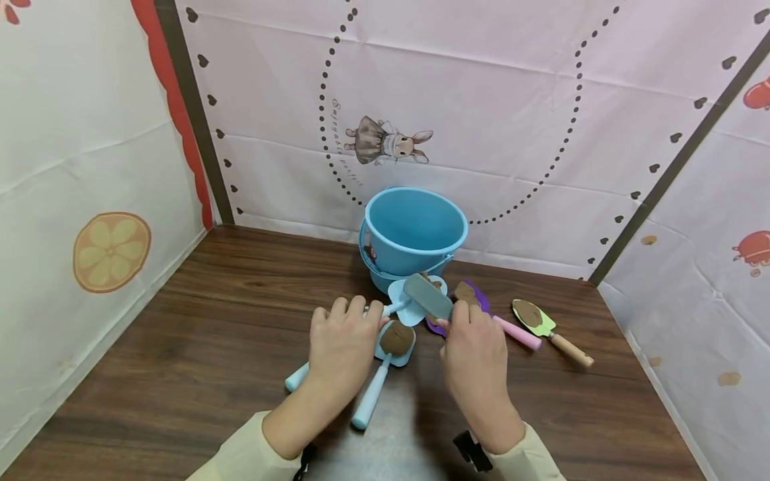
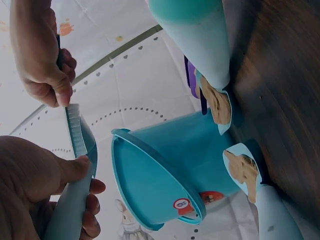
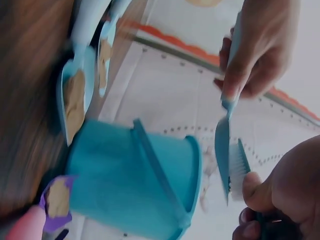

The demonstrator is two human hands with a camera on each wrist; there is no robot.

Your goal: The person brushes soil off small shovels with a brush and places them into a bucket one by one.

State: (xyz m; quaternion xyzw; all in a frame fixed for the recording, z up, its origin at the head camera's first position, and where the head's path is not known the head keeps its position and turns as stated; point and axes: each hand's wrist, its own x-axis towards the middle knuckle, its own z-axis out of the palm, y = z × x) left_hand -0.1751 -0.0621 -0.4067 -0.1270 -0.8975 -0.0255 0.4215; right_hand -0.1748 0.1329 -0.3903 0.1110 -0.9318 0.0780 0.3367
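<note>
My left hand (image 1: 345, 344) grips the handle of a light blue shovel (image 1: 408, 311), whose blade is held above the table. A grey-backed brush (image 1: 428, 296) is held by my right hand (image 1: 478, 351). In the right wrist view the bristles (image 3: 239, 167) meet or nearly meet the shovel's blade (image 3: 223, 155). Below my hands a light blue shovel holding brown material (image 1: 397, 339) lies on the table. The left wrist view shows thumb and fingers of my left hand (image 2: 35, 185) round the handle, with the brush bristles (image 2: 76, 131) beside the blade.
A blue bucket (image 1: 415, 230) stands behind my hands near the back wall. To the right lie a purple shovel (image 1: 478, 294) with a pink handle (image 1: 517, 333) and a green shovel (image 1: 543, 324), both with brown material. Another light blue handle (image 1: 297, 377) shows beside my left wrist.
</note>
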